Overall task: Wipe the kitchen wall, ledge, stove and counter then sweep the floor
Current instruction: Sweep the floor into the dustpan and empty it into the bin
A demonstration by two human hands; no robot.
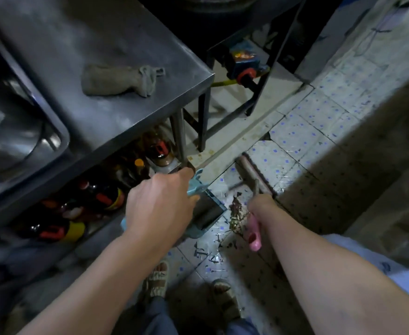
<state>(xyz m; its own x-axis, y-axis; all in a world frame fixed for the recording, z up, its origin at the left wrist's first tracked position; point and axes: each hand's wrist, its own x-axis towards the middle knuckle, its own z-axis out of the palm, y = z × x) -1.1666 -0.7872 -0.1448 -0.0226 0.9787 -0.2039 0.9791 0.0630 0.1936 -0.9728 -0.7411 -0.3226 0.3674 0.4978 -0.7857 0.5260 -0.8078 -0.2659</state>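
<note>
Down on the tiled floor point(324, 122), a blue dustpan point(207, 211) sits by the counter point(116, 44) leg, the left hand point(160, 209) gripping its handle. The right hand point(262, 206) clasps a pink-handled brush point(253, 187) just beside the pan's mouth, debris point(235, 213) between them (leafy scraps). Open tiles lie rightward. A grey rag point(118, 79) rests near the counter's edge; bottles point(97, 197) crowd underneath.
</note>
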